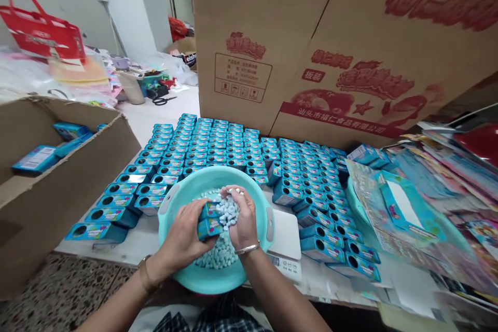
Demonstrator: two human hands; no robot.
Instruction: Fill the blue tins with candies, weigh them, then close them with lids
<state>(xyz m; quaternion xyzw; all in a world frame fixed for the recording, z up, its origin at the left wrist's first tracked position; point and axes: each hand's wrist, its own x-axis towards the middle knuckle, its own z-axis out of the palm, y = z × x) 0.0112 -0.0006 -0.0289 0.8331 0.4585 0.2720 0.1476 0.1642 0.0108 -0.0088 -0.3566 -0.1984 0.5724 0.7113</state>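
My left hand [183, 231] is wrapped round two small blue boxes [209, 227] and holds them over a turquoise basin [200, 285]. Cupped beside them, my right hand [246, 220] holds a heap of pale-blue candies [229, 208] right against the boxes' ends. More loose candies [218, 257] cover the bottom of the basin below both hands. Part of the boxes is hidden behind my left fingers.
Rows of blue boxes with round dark holes [206, 148] stand behind and beside the basin. A white scale [286, 236] is at its right. A large carton [291, 36] rises behind; an open cardboard box [73, 161] stands left. Printed sheets [408, 207] lie right.
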